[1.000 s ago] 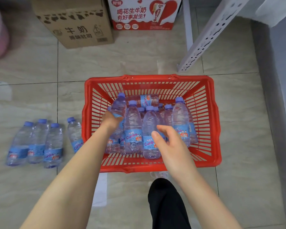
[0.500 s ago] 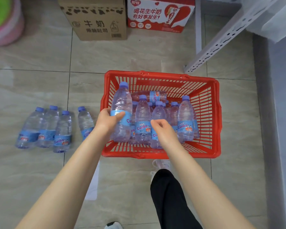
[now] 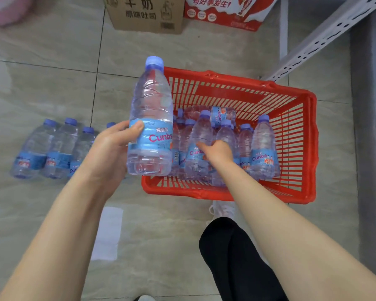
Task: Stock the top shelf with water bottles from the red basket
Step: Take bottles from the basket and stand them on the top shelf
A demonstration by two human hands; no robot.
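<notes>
Over red basket [image 3: 226, 195], left hand [image 3: 111, 148] grips raised bottle [image 3: 151, 105], right hand [image 3: 218, 154] grasps standing bottle [image 3: 201, 131]

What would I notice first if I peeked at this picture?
The big water bottle gripped upright in the left hand, at the left edge of the red basket. Inside the basket the right hand grips another bottle among many. At left, loose bottles are on the floor.
</notes>
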